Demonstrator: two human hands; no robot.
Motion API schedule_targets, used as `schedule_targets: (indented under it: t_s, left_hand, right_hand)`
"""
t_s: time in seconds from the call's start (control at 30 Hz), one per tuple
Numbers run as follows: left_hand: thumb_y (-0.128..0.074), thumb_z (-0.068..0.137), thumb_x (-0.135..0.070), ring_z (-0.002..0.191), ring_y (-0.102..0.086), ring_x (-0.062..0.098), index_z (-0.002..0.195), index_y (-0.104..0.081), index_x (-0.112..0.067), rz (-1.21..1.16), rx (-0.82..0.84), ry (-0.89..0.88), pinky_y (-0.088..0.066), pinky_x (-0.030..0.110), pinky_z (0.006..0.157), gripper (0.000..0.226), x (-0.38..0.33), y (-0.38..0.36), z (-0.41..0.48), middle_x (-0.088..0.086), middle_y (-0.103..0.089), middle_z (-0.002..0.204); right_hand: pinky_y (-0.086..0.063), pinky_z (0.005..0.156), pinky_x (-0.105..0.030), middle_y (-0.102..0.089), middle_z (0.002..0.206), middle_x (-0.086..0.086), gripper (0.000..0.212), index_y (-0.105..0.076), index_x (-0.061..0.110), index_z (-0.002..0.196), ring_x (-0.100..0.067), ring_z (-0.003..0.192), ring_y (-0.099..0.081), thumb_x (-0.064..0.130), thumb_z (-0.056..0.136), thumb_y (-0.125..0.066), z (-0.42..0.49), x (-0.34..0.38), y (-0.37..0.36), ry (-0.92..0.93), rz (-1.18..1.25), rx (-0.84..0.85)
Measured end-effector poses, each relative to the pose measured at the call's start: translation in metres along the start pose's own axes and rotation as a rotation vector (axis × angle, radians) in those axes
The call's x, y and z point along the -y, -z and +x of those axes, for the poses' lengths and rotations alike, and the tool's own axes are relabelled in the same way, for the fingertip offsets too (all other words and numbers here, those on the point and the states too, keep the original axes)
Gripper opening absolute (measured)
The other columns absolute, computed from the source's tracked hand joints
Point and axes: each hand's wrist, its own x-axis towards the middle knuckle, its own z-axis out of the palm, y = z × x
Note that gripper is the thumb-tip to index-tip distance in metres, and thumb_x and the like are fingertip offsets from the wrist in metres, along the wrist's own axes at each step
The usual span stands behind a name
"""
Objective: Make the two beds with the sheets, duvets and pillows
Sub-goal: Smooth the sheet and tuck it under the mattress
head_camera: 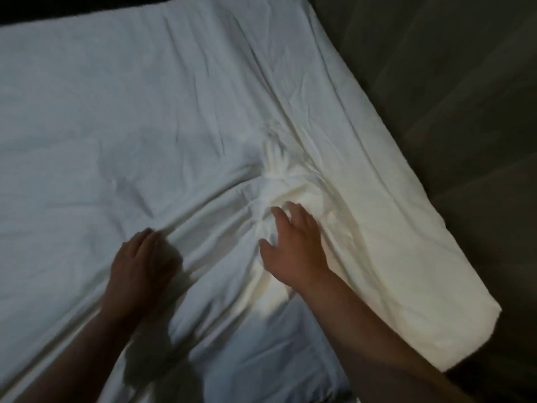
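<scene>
- Right hand (293, 245): fingers apart, flat on sheet (116, 112), gripping nothing. Left hand (142, 257) at its 9 o'clock, fingers straight, also flat.
- Sheet lies spread over bed (276, 385); pucker (276, 175) at 12 o'clock of right hand.
- Risk: flat palms may drag more slack into the pucker, or shift the sheet crooked.
- Hard to see: left hand dark & blurred; no duvet, pillows or 2nd bed in view; 6 o'clock edge cut off.

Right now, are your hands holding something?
Nothing is held: the left hand and right hand press flat on the white sheet, the right by its bunched folds.
</scene>
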Motion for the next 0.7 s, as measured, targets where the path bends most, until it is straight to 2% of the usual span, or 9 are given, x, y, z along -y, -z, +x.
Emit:
schedule_targets:
  t_s: [0.1, 0.27, 0.33, 0.4, 0.5, 0.53, 0.6, 0.63, 0.7]
  left_hand:
    - [-0.044, 0.082, -0.064, 0.114, -0.057, 0.040, 0.126, -0.059, -0.004, 0.049, -0.009, 0.176, -0.043, 0.053, 0.100, 0.076, 0.053, 0.012, -0.052, 0.021, -0.059, 0.129]
    - [-0.042, 0.083, -0.058, 0.103, -0.062, 0.038, 0.114, -0.060, -0.008, 0.143, -0.101, 0.385, -0.039, 0.057, 0.093, 0.062, 0.131, 0.042, -0.136, 0.015, -0.064, 0.112]
    - [-0.039, 0.083, -0.059, 0.103, -0.063, 0.038, 0.112, -0.062, -0.008, 0.174, -0.090, 0.511, -0.037, 0.058, 0.095, 0.063, 0.167, 0.057, -0.167, 0.015, -0.067, 0.108]
    - [-0.032, 0.083, -0.064, 0.103, -0.066, 0.034, 0.107, -0.067, -0.015, 0.219, -0.002, 0.654, -0.034, 0.056, 0.101, 0.065, 0.205, 0.074, -0.197, 0.012, -0.071, 0.103]
    - [-0.026, 0.082, -0.072, 0.094, -0.068, 0.026, 0.091, -0.067, -0.027, 0.202, 0.134, 0.798, -0.037, 0.053, 0.100, 0.061, 0.269, 0.092, -0.251, 0.000, -0.072, 0.089]
    - [-0.026, 0.080, -0.077, 0.086, -0.067, 0.026, 0.084, -0.065, -0.028, 0.177, 0.137, 0.839, -0.043, 0.053, 0.094, 0.063, 0.283, 0.097, -0.267, -0.003, -0.070, 0.080]
    - [-0.027, 0.076, -0.083, 0.066, -0.064, 0.027, 0.067, -0.060, -0.024, 0.068, 0.128, 0.965, -0.051, 0.048, 0.072, 0.069, 0.300, 0.105, -0.289, -0.002, -0.062, 0.060]
    - [-0.028, 0.075, -0.083, 0.057, -0.061, 0.026, 0.060, -0.056, -0.020, 0.024, 0.108, 1.020, -0.051, 0.043, 0.062, 0.071, 0.305, 0.105, -0.296, -0.002, -0.057, 0.052]
    - [-0.031, 0.077, -0.083, 0.049, -0.058, 0.025, 0.053, -0.051, -0.016, -0.035, 0.023, 1.096, -0.050, 0.038, 0.052, 0.074, 0.318, 0.097, -0.300, -0.001, -0.054, 0.044]
  right_hand:
    - [-0.016, 0.121, -0.041, -0.024, 0.160, -0.014, 0.064, -0.038, 0.015, 0.148, -0.031, 0.149, -0.016, 0.037, 0.092, -0.058, 0.022, 0.065, -0.029, 0.264, -0.080, 0.149]
    - [-0.028, 0.115, -0.043, -0.018, 0.164, -0.008, 0.060, -0.038, 0.018, 0.151, -0.032, 0.144, -0.028, 0.034, 0.096, -0.057, 0.033, 0.165, -0.087, 0.581, -0.159, 0.349]
    - [-0.029, 0.115, -0.041, -0.013, 0.165, -0.004, 0.060, -0.032, 0.023, 0.153, -0.032, 0.143, -0.031, 0.039, 0.099, -0.052, 0.039, 0.193, -0.108, 0.588, -0.180, 0.409]
    - [-0.030, 0.115, -0.039, -0.014, 0.165, -0.001, 0.061, -0.026, 0.028, 0.155, -0.027, 0.144, -0.031, 0.045, 0.100, -0.047, 0.045, 0.213, -0.124, 0.539, -0.222, 0.512]
    - [-0.036, 0.108, -0.038, -0.038, 0.152, -0.009, 0.064, -0.032, 0.027, 0.152, -0.030, 0.135, -0.042, 0.055, 0.096, -0.048, 0.050, 0.227, -0.142, 0.487, -0.365, 0.593]
    - [-0.039, 0.105, -0.038, -0.043, 0.144, -0.011, 0.062, -0.041, 0.025, 0.146, -0.031, 0.131, -0.045, 0.056, 0.094, -0.051, 0.049, 0.228, -0.145, 0.474, -0.387, 0.583]
    - [-0.043, 0.098, -0.037, -0.051, 0.126, -0.012, 0.052, -0.059, 0.022, 0.127, -0.032, 0.121, -0.051, 0.058, 0.089, -0.058, 0.046, 0.228, -0.152, 0.459, -0.390, 0.527]
    - [-0.045, 0.094, -0.037, -0.053, 0.118, -0.011, 0.050, -0.064, 0.020, 0.117, -0.032, 0.116, -0.053, 0.059, 0.087, -0.061, 0.045, 0.227, -0.155, 0.454, -0.381, 0.497]
    - [-0.046, 0.090, -0.037, -0.055, 0.107, -0.008, 0.048, -0.067, 0.019, 0.105, -0.030, 0.108, -0.055, 0.061, 0.082, -0.065, 0.043, 0.225, -0.159, 0.435, -0.335, 0.430]
